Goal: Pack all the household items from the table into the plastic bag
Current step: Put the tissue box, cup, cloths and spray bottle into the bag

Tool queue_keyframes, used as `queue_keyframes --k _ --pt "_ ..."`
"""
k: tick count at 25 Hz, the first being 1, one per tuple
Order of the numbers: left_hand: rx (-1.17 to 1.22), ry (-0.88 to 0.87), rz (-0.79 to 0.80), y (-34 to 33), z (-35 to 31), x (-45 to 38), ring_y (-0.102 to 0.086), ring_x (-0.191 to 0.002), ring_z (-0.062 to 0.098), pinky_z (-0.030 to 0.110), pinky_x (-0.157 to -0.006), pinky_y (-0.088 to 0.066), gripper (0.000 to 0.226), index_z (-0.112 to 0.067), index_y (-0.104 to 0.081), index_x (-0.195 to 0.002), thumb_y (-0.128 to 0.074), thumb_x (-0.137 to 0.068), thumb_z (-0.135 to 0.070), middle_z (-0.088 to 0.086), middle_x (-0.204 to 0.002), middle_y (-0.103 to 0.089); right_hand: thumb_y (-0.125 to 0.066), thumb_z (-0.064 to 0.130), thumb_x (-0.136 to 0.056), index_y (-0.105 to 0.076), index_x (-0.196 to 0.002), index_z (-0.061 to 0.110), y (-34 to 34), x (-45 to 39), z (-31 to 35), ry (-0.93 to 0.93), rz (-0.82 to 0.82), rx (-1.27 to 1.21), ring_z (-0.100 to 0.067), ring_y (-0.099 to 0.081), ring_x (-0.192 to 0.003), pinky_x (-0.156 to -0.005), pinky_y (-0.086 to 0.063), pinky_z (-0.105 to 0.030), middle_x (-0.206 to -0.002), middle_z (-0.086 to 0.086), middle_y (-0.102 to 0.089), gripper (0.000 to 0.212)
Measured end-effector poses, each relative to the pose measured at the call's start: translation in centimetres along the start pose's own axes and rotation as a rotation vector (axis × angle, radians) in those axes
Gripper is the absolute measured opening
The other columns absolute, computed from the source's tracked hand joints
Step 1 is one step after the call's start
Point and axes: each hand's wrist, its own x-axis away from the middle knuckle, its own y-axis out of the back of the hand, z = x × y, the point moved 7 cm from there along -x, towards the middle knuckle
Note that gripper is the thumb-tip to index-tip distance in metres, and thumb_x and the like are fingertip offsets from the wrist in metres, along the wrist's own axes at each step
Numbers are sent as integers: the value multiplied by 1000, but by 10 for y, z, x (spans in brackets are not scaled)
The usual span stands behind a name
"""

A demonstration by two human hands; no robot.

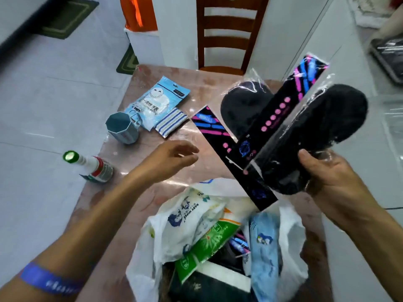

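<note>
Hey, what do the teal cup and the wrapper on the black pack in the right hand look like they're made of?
The teal cup looks like matte moulded plastic: flat facets, even colour, dull sheen. The wrapper on the black pack held by the right hand seems to be thin clear plastic film: it crinkles and glints.

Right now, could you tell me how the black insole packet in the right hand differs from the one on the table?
The held insole packet is off the table, gripped at its lower end by the right hand and tilted; the lying insole packet rests flat on the table, untouched. The held one partly covers the lying one from this view. Both are dark insoles in clear wrap with black card strips printed pink and blue.
</note>
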Motion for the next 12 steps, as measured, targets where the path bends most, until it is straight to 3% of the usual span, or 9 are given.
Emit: queue_keyframes --k 3,5,7,8,10,12 --pt "-104 -86 145 -7 -49 86 -65 -94 -2 25 -83 -56 40 -36 -69 -103 -63 -76 -65 -19 -103 -70 -59 23 -85 -65 -122 4 -8 38 2 -55 79 -74 -26 -70 -106 -80 -59 -33 -118 -13 -72 42" --pt "-452 -45 231 -17 -48 127 -53 -109 -3 30 -91 -49 45 -40 -64 -106 -65 -71 -68 -28 -120 -56 -63 20 -82 -74 -108 7 -27 48 0 -60 204 35 -26 -72 -99 -75 -60 -32 -110 -13 -75 31" --pt "-937 30 219 -21 -35 151 -49 -112 11 31 -87 -46 37 -34 -60 -114 -66 -80 -44 -16 -126 -51 -68 12 -82 -74 -104 4 -41 54 -14 -143 352 261 -29 -72 -97 -75 -59 -32 -105 -16 -75 24" --pt "-1049 116 128 -13 -30 158 -53 -109 18 31 -84 -47 32 -27 -60 -115 -61 -83 -29 -6 -125 -56 -68 5 -84 -73 -103 4 -44 56 -24 -208 426 410 -28 -72 -97 -78 -59 -31 -104 -15 -75 20" --pt "-976 272 -86 10 -27 169 -57 -108 25 32 -84 -49 34 -22 -63 -115 -55 -84 -11 4 -123 -61 -65 -2 -88 -71 -99 18 -46 56 -42 -264 587 864 -13 -70 -91 -80 -54 -18 -100 0 -74 23" --pt "-778 223 -249 25 -31 171 -59 -112 23 35 -92 -51 46 -24 -65 -121 -53 -83 -1 3 -126 -63 -63 5 -87 -63 -85 33 -55 55 -56 -175 765 1435 3 -59 -80 -70 -45 -6 -92 17 -64 28"
